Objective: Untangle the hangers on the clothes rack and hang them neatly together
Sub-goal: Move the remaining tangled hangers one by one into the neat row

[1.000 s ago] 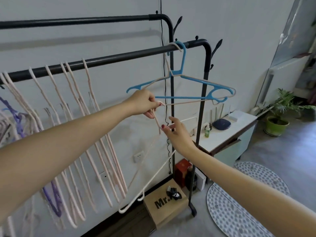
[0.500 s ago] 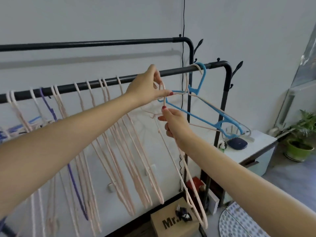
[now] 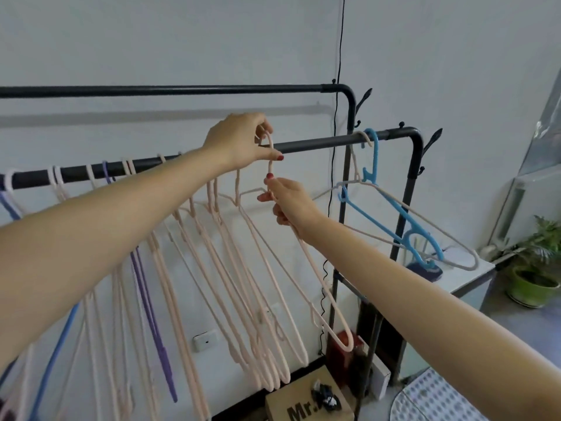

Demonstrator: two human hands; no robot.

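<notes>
Pinching the pink hanger [image 3: 303,253] hook at the front rail [image 3: 318,144], the left hand [image 3: 243,141] leads; the right hand [image 3: 285,199] apparently grips its neck. Its hook could miss and drop.

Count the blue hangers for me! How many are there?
2. One light blue hanger hangs on the front rail at the right end. One darker blue hanger hangs at the far left, partly behind an arm. More could be hidden there.
</notes>
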